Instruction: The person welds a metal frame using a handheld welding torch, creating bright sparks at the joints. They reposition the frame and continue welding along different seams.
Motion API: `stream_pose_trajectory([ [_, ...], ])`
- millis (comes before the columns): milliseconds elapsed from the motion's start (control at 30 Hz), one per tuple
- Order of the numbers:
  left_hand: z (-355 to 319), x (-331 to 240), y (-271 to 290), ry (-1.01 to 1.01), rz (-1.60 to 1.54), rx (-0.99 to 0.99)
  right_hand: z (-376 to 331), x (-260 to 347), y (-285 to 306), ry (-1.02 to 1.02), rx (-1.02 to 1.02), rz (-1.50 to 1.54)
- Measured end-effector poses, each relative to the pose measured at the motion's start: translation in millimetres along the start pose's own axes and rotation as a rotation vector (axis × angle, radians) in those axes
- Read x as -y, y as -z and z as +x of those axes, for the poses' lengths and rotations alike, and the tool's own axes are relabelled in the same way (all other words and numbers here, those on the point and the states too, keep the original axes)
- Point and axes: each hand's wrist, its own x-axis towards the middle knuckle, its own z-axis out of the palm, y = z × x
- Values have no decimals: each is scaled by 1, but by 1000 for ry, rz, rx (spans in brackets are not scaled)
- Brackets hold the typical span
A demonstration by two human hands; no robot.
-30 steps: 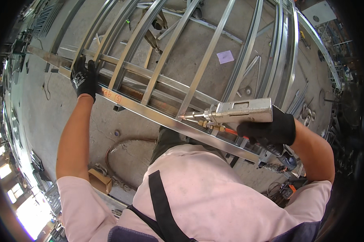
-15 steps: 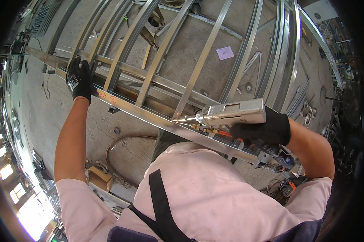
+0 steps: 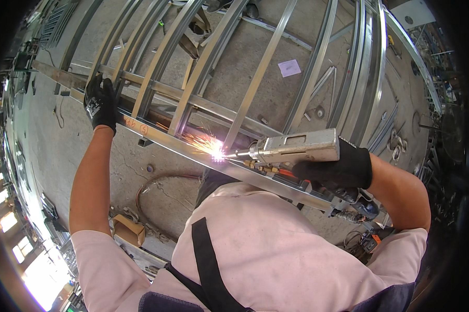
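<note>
A metal welding gun (image 3: 297, 146) is in my right hand (image 3: 346, 169), which wears a black glove and is closed around its rear part. The gun's nozzle points left at the foot of a crossbar (image 3: 251, 93), where it meets the near rail of the steel frame (image 3: 177, 147). A bright pinkish-white arc (image 3: 217, 152) burns at that joint and orange sparks fly off to the left. Farther left along the same rail, my black-gloved left hand (image 3: 101, 103) grips the frame, its fingers over the bar. The gun partly hides my right fingers.
Several parallel bars of the frame stretch away from me. On the concrete floor lie a pink paper sheet (image 3: 289, 68), loose metal strips (image 3: 324, 83) and a brown hose (image 3: 147, 183). A cardboard box (image 3: 129, 230) stands at lower left, and a person's leg (image 3: 189, 46) shows beyond the bars.
The gun's tip has shifted slightly left, and a small glow at the joint has become a bright arc with sparks. My left hand stays on the rail.
</note>
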Motion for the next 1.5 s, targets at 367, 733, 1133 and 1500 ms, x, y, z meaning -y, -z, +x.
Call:
stream_pose_trajectory([
  [367, 1, -5, 4, 7, 11, 26, 0, -4, -1, 24, 4, 91],
  [733, 1, -2, 2, 2, -11, 33, -3, -7, 0, 29, -6, 110],
  [1133, 1, -2, 1, 8, -28, 15, -3, -12, 0, 91, 10, 155],
  [1500, 1, -3, 2, 18, -24, 16, -11, -11, -2, 1, -14, 170],
])
